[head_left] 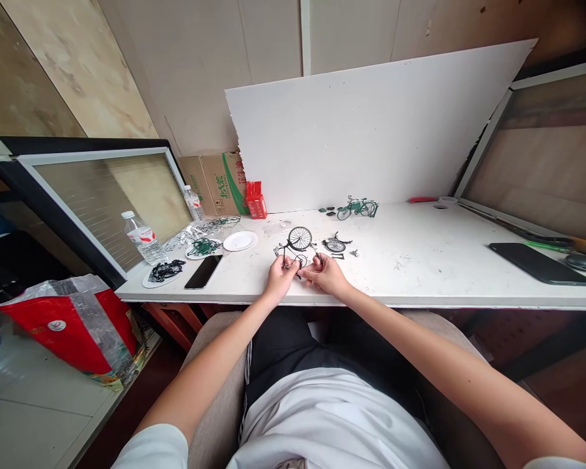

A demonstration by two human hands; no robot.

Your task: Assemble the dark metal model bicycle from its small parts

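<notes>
Between my two hands is a small black model bicycle part with a spoked wheel, held above the front of the white table. My left hand pinches it from the left, fingers closed on thin black pieces. From the right, my right hand grips it with thumb and fingers closed. Exactly which thin parts lie under the fingertips is hidden. Just right of the hands lies another black wheel assembly, with small loose black parts near it. Farther back stands a green model bicycle.
White plates carry black pieces and green pieces; another white plate stands beside them. A phone lies on the left, a larger black device on the right. Water bottles and a red box stand behind.
</notes>
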